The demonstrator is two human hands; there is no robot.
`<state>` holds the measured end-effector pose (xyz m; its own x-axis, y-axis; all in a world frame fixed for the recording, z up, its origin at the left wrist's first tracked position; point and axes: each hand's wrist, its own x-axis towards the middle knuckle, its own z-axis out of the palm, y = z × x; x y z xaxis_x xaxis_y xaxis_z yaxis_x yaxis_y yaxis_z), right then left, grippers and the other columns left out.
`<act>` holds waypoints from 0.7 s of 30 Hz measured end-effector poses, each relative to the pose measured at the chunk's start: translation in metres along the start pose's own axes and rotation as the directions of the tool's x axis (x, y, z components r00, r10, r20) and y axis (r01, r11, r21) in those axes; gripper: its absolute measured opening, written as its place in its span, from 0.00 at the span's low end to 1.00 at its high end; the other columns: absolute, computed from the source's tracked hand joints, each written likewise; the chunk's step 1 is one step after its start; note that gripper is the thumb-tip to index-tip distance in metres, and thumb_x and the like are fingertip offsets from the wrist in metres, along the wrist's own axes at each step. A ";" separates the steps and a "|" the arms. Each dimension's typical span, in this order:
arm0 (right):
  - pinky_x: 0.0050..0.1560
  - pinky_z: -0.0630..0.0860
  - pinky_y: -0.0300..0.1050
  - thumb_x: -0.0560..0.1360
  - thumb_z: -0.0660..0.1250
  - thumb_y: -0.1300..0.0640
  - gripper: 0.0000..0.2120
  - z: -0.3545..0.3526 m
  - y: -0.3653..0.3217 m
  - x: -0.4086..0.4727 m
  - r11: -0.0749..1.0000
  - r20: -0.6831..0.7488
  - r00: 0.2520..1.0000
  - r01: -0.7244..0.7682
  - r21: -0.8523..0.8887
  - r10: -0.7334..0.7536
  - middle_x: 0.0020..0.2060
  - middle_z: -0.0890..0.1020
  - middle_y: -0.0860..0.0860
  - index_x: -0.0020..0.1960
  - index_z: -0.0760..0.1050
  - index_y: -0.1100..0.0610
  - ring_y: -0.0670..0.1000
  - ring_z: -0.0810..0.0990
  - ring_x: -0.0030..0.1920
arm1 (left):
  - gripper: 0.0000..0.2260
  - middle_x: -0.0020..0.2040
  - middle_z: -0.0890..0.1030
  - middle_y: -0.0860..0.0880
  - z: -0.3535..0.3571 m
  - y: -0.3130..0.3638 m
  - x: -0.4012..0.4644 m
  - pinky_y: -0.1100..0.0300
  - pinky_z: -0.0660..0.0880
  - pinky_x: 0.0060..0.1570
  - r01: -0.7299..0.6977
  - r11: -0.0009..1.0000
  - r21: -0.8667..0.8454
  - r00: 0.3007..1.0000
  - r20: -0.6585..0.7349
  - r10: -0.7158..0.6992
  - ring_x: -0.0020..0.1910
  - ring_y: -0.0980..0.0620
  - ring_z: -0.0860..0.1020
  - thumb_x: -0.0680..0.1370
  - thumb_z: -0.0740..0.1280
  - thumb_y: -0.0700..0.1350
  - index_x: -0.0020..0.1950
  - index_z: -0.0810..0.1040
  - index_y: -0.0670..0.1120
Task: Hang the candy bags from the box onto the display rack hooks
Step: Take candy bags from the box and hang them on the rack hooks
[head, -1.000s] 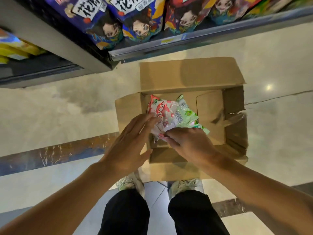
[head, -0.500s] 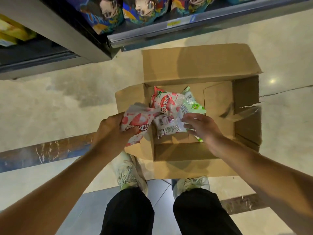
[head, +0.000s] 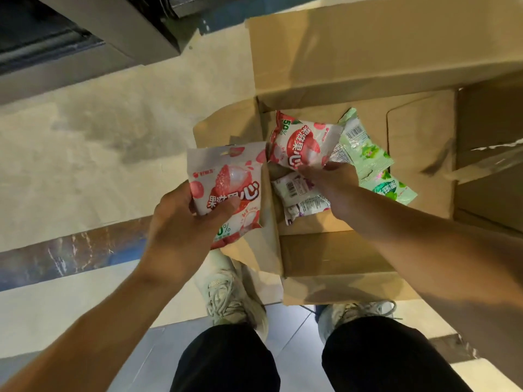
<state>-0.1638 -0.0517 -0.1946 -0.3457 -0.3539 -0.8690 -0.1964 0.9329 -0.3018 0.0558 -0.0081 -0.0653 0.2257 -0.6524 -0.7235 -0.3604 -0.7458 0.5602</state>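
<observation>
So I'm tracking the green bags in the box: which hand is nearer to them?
Right. The right hand is inside the box, just beside the green bags; the left hand holds a red bag outside it.

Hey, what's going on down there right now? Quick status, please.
Left hand holds a red candy bag outside the box. Right hand pinches a second red bag in the box. Green bags remain inside. Nothing in the way.

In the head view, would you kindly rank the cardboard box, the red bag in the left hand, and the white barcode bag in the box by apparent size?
1. Cardboard box, clearly largest.
2. Red bag, though it is held nearer the camera.
3. White barcode bag, partly hidden under the right hand, so unsure.
</observation>
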 end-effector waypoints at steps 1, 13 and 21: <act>0.35 0.75 0.39 0.71 0.78 0.51 0.11 -0.001 -0.001 -0.002 0.999 -0.018 0.999 0.034 -0.025 -0.034 0.41 0.84 0.51 0.49 0.82 0.56 0.48 0.82 0.37 | 0.13 0.48 0.80 0.64 0.001 -0.001 -0.003 0.71 0.76 0.39 0.011 1.000 -0.008 1.000 -0.002 -0.011 0.46 0.63 0.80 0.75 0.74 0.49 0.57 0.78 0.58; 0.33 0.70 0.31 0.79 0.70 0.59 0.10 -0.113 -0.038 -0.127 0.872 -0.162 0.871 0.482 0.091 -0.465 0.34 0.81 0.45 0.42 0.71 0.50 0.36 0.76 0.31 | 0.09 0.45 0.80 0.64 0.004 0.076 -0.065 0.73 0.76 0.36 -0.036 0.995 -0.089 0.999 -0.021 0.034 0.41 0.66 0.81 0.77 0.73 0.45 0.52 0.77 0.58; 0.48 0.84 0.53 0.78 0.70 0.53 0.09 -0.225 -0.098 -0.295 0.823 -0.145 0.916 0.399 0.404 -0.373 0.46 0.87 0.52 0.55 0.81 0.57 0.50 0.86 0.49 | 0.10 0.40 0.85 0.64 -0.038 0.200 -0.178 0.66 0.80 0.43 -0.058 0.956 -0.287 0.998 -0.020 0.054 0.42 0.65 0.83 0.74 0.75 0.42 0.48 0.81 0.58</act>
<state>-0.2490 -0.0532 0.1794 -0.3763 -0.6821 -0.6270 0.0706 0.6536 -0.7535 -0.0225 -0.0462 0.1906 0.2240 -0.6944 -0.6838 -0.0976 -0.7141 0.6932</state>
